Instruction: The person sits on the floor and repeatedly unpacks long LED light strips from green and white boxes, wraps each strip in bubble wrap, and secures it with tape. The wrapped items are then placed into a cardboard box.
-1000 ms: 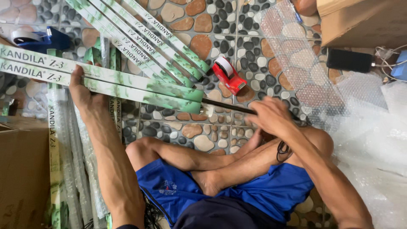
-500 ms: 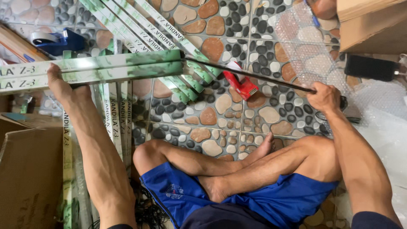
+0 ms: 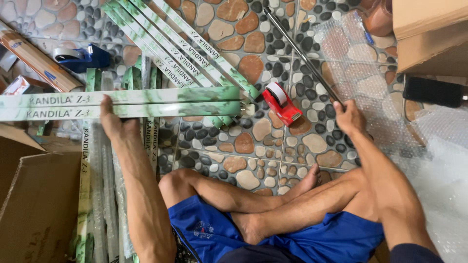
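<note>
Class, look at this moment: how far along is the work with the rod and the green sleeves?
Done: the thin dark rod is fully out of the long green sleeves, lying apart on the pebble floor. In hand: the left hand holds the sleeves; the right hand holds the rod's end. Left: several more green sleeves lie untouched beyond.

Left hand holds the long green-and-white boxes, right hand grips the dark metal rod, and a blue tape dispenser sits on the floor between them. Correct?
Not quite: in the head view the tape dispenser between them is red, not blue. The left hand does hold the green-and-white boxes, and the right hand grips the metal rod.
</note>
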